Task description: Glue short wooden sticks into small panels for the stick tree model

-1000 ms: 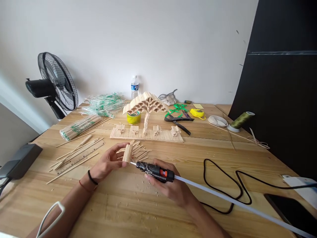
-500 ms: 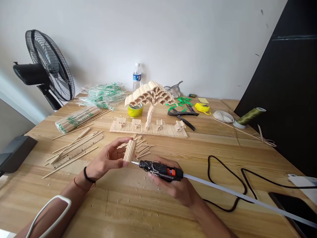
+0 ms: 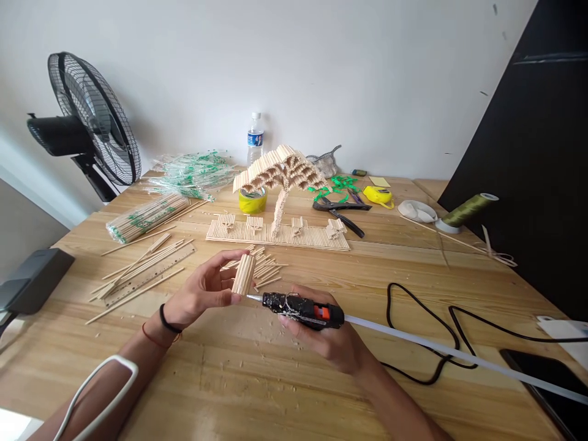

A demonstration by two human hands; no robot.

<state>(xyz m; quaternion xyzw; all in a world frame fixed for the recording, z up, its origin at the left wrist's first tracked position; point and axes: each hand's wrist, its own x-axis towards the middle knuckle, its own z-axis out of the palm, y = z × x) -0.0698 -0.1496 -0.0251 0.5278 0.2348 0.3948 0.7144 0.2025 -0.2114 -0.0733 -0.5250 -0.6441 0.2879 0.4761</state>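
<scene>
My left hand (image 3: 209, 285) is closed on a small panel of short wooden sticks (image 3: 244, 274) set side by side, held up on edge between thumb and fingers. In my right hand (image 3: 321, 334) is a black hot glue gun (image 3: 301, 309), its metal nozzle pointing left at the panel's lower right edge. Whether the tip touches the wood I cannot tell. A long white glue stick (image 3: 427, 346) runs out of the gun's back to the right. Behind the panel lies a pile of short cut sticks (image 3: 266, 267). Beyond stands a stick-built tree model (image 3: 279, 211) on a slatted base (image 3: 316, 241).
Long sticks and a ruler (image 3: 149, 272) lie at left, near a bagged stick bundle (image 3: 147, 217). Pliers (image 3: 342, 211), a yellow tape measure (image 3: 378, 195) and a thread spool (image 3: 468, 211) sit behind. A black cord (image 3: 420, 300) loops at right beside a phone (image 3: 542, 383).
The whole view has shifted slightly. Both hands keep their holds, and the glue gun's nozzle stays beside the panel's lower edge.
</scene>
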